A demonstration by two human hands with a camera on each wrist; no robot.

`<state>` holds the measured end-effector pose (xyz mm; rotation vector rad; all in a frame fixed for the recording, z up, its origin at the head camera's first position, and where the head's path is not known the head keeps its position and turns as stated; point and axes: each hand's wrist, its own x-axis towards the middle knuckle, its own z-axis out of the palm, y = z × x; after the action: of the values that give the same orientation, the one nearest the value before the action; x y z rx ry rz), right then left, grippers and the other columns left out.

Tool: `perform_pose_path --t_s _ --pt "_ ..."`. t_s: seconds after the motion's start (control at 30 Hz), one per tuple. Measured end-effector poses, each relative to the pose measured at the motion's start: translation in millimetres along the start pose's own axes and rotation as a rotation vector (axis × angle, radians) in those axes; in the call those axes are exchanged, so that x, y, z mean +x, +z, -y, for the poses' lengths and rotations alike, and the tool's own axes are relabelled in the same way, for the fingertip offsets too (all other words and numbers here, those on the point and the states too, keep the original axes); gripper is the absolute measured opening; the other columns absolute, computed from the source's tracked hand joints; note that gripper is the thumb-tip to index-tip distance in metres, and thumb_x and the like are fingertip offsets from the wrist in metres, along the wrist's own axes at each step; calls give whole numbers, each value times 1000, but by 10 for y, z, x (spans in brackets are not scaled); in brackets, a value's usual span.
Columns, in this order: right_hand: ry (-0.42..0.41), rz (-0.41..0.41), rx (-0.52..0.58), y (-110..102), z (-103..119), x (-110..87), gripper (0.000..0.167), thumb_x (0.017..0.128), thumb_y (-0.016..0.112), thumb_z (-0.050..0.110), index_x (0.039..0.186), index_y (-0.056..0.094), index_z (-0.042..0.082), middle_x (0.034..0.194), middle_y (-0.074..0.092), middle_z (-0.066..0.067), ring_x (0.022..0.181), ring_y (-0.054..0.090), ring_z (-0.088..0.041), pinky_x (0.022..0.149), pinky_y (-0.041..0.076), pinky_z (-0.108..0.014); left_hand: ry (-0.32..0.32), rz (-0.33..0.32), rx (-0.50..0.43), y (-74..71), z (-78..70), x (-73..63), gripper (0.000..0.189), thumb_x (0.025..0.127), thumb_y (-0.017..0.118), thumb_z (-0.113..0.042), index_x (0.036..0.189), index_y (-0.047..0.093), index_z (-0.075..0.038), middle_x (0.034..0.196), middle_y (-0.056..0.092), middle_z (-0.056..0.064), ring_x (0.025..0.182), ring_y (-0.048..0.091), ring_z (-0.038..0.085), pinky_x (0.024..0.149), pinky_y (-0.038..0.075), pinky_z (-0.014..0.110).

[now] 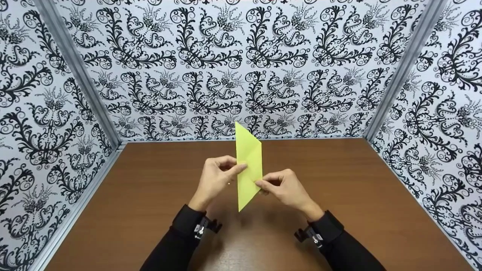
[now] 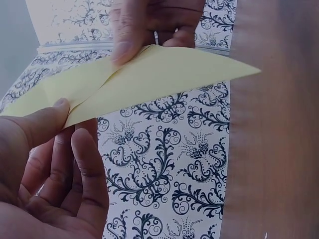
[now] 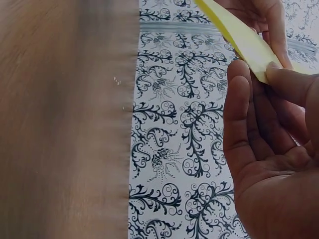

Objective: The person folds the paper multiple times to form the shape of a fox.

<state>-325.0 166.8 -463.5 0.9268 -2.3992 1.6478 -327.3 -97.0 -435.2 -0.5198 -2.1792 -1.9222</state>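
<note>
A folded sheet of yellow paper [image 1: 248, 162] is held up above the table, its long side nearly upright and both ends slanting to points. The left hand [image 1: 218, 177] pinches its left edge near the middle, thumb in front and fingers behind. Lower on the right edge, the right hand [image 1: 288, 190] pinches the paper between thumb and fingers. In the left wrist view a loose flap edge runs along the paper [image 2: 149, 74] between the two thumbs. The right wrist view shows the paper [image 3: 244, 37] partly edge-on, with the right thumb pressing on it.
Below the hands lies a brown wooden table [image 1: 150, 226]. Patterned black-and-white panels [image 1: 241, 67] stand behind and at both sides, joined by grey metal posts [image 1: 75, 67]. Each wrist wears a black band with a small camera [image 1: 201, 227].
</note>
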Motion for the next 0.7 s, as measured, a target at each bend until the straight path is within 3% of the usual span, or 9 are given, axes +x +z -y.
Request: perform_pose_path --t_s 0.13,0.3,0.53,0.7 --pt "8 22 8 9 0 -6 14 110 83 17 106 93 8 87 86 -22 74 81 -23 71 69 -29 -22 -20 1 -9 -15 7 14 101 95 -22 103 91 -9 78 76 0 63 64 10 55 55 23" --pt "12 26 10 9 14 -8 15 110 83 18 105 93 8 87 87 -17 75 83 -29 71 70 -29 -31 -34 5 -5 4 16 14 100 95 -22 102 91 -8 77 75 2 62 63 10 55 56 27" --pt "29 9 -11 -9 14 -10 16 110 84 21 104 93 9 86 87 -15 72 81 -17 70 69 -26 -30 -28 -10 -2 33 17 16 101 95 -20 104 90 -5 81 78 8 64 65 12 56 55 24" --pt "36 -11 -25 -24 8 -10 16 110 84 22 103 93 9 86 87 -16 73 83 -27 70 70 -28 -29 -2 -17 0 42 29 16 101 94 -19 108 90 -4 86 82 6 67 69 15 57 54 23"
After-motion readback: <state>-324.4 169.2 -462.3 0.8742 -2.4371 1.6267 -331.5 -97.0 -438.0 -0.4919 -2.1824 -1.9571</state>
